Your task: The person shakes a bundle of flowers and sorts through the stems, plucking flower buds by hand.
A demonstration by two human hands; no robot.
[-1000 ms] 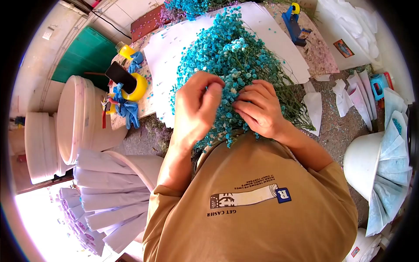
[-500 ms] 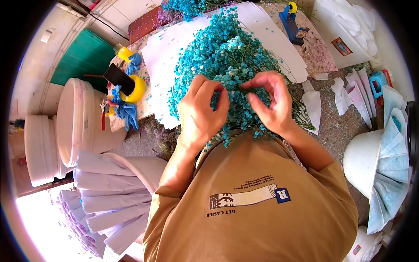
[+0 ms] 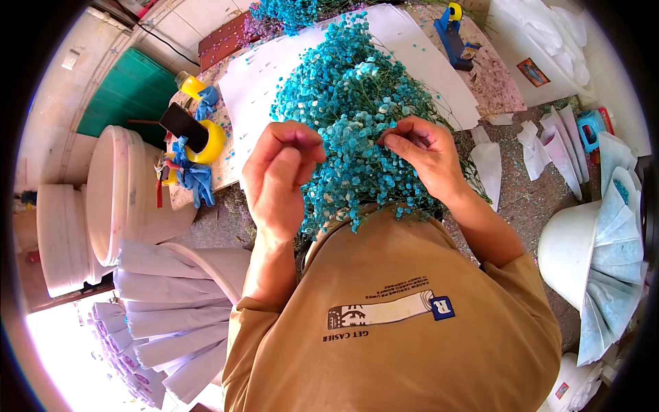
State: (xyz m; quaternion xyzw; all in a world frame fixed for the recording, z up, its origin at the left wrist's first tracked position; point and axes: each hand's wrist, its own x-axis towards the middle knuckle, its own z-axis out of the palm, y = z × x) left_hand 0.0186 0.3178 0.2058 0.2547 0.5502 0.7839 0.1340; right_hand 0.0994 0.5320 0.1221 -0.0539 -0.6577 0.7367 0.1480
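A large bunch of turquoise-dyed baby's breath [image 3: 357, 117] lies on white paper sheets [image 3: 254, 86] and reaches down to my shirt front. My left hand [image 3: 280, 178] is raised at the bunch's left edge, its fingers curled in towards the thumb; whatever they hold, if anything, is hidden. Over the right side of the blossoms, my right hand [image 3: 425, 154] pinches thumb and forefinger together. A tiny dark bit shows at those fingertips, too small to name. Green stems stick out of the bunch beneath my right wrist.
On the table's left stand a phone [image 3: 184, 128] on a yellow holder, blue gloves [image 3: 195, 180] and a yellow bottle [image 3: 190, 85]. A blue tape dispenser [image 3: 453, 41] sits at the back right. Buckets [image 3: 113, 196] and folded wrapping paper [image 3: 171, 295] flank me.
My left hand has moved left, away from the middle of the bunch, and turned. My right thumb and forefinger have closed together near the same spot.
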